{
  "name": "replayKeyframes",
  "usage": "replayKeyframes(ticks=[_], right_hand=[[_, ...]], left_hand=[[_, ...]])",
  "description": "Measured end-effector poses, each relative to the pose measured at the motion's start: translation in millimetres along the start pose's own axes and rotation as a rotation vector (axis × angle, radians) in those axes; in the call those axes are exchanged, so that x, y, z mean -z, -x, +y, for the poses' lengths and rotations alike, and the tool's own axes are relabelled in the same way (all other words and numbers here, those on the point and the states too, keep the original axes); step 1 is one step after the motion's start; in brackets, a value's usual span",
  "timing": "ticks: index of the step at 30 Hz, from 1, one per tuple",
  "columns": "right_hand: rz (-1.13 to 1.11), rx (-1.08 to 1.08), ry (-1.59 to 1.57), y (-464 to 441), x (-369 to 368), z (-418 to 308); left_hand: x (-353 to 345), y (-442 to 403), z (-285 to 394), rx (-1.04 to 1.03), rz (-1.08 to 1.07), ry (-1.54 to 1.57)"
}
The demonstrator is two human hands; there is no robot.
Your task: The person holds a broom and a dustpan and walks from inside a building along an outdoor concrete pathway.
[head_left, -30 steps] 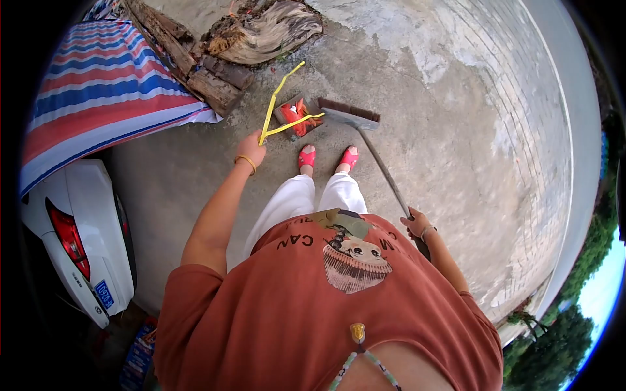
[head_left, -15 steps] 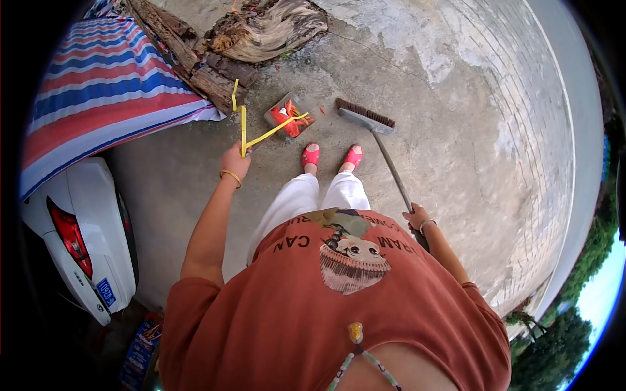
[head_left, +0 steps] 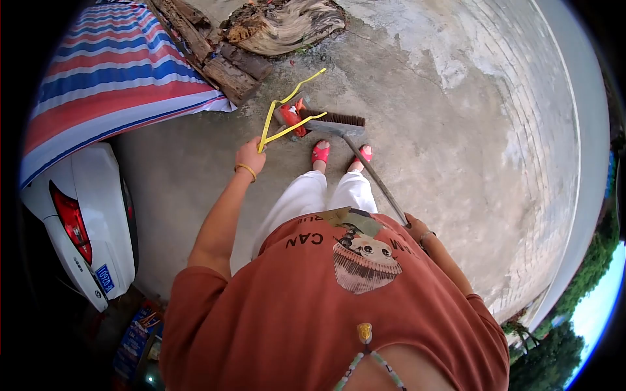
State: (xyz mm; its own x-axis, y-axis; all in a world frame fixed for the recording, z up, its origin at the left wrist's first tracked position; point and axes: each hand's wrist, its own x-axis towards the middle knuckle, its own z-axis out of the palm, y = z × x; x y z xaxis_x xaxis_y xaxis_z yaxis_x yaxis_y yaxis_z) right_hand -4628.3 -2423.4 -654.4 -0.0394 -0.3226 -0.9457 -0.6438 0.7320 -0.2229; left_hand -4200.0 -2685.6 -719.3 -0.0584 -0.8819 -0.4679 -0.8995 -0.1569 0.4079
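My left hand (head_left: 250, 158), a yellow bangle at its wrist, is closed around a pair of long yellow tongs (head_left: 268, 124). Their two arms spread apart, one reaching past the dustpan and the other across it. The dustpan (head_left: 279, 117) lies on the concrete in front of my feet, with crumpled red litter (head_left: 291, 121) in it. In my right hand (head_left: 417, 227) is the shaft of a push broom (head_left: 349, 128). Its dark bristles point away from me, and the left end of its head is at the dustpan's opening. Whether the broom touches the litter I cannot tell.
Pink sandals (head_left: 320, 151) are on my feet, just behind the broom head. Old timber (head_left: 235, 77) and a weathered log (head_left: 287, 27) lie ahead. At left are a striped tarp (head_left: 124, 81) and a white car (head_left: 107, 215). A low wall (head_left: 574, 169) curves along the right.
The broom head has swung left, from the open concrete to the dustpan. The tongs have turned to the right, and one arm now extends beyond the dustpan.
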Motion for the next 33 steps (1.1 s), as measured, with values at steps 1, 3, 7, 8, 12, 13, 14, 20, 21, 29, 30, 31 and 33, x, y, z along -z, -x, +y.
replayKeyframes(ticks=[1,3,7,8,12,13,14,20,21,29,30,31,33], right_hand=[[0.003,-0.006,0.014,-0.5,2.3,0.6],[0.010,-0.019,0.041,3.0,8.8,-5.4],[0.034,0.002,-0.150,0.4,10.7,-21.8],[0.010,-0.025,-0.228,-2.7,17.2,-29.7],[0.096,-0.004,-0.175,-23.1,40.9,-72.7],[0.104,0.016,-0.166,-35.1,44.7,-82.1],[0.113,0.036,-0.156,-50.5,47.5,-90.1],[0.296,0.086,0.191,-143.2,50.0,-166.0],[0.306,0.054,0.292,-159.6,46.0,-180.9],[0.223,0.066,0.661,-109.2,54.6,-189.8],[0.209,0.143,0.646,-104.5,68.4,-170.4],[0.189,0.203,0.604,-95.9,81.5,-151.8],[0.150,0.172,0.520,-61.3,92.1,-143.5]], left_hand=[[1.1,2.0,-4.5,0.033,0.005,0.050],[6.5,9.8,-16.4,0.097,0.015,0.149],[3.1,16.7,-55.2,0.113,0.115,0.398],[1.6,16.1,-62.3,0.142,0.131,0.509],[-4.8,8.8,-92.8,0.177,0.208,0.658],[0.4,9.3,-89.0,0.189,0.215,0.681],[5.3,9.6,-84.5,0.201,0.222,0.703],[22.7,-14.6,-68.9,0.260,0.254,0.563],[23.4,-22.4,-72.9,0.279,0.250,0.525],[34.6,-55.9,-72.3,0.277,0.243,0.378],[36.8,-55.9,-75.2,0.288,0.238,0.375],[38.9,-55.9,-78.7,0.300,0.234,0.372],[46.0,-53.6,-78.5,0.314,0.218,0.342]])
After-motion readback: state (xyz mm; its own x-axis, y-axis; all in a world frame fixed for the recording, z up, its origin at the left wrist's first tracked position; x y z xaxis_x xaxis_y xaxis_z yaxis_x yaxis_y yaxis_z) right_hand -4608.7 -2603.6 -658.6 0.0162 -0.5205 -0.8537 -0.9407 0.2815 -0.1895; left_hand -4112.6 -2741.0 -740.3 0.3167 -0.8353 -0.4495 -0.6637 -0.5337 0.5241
